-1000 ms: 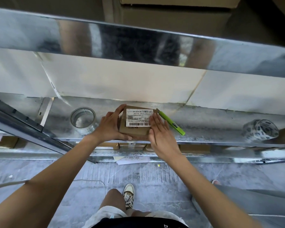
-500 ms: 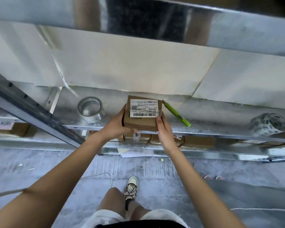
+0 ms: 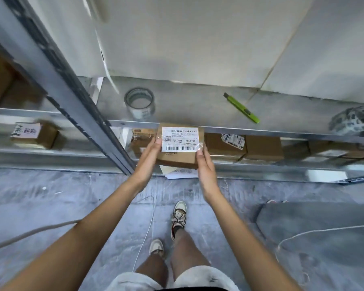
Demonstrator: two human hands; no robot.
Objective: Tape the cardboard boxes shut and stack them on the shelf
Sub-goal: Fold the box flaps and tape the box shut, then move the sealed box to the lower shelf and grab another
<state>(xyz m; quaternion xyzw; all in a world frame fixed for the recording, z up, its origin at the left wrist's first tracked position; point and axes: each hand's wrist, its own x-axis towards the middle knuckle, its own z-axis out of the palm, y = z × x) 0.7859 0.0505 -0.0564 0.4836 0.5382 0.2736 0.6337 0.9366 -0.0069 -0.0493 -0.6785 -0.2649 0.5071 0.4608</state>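
Closest in you've got the person's legs and sneakers on the grey floor [image 3: 93, 206]. Both hands are on the small cardboard box [image 3: 180, 157], left hand [image 3: 148, 158] gripping its left side, right hand [image 3: 205, 168] its right, label with barcode facing up. It's held in the air just in front of the lower shelf [image 3: 261, 164], where more boxes [image 3: 263, 148] sit. On the upper shelf behind: a tape roll [image 3: 139, 102] and a green box cutter [image 3: 242, 107], well apart.

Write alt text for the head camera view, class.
Both hands, the left hand and right hand, hold a small labelled cardboard box before a metal shelf carrying a tape roll and green utility knife.
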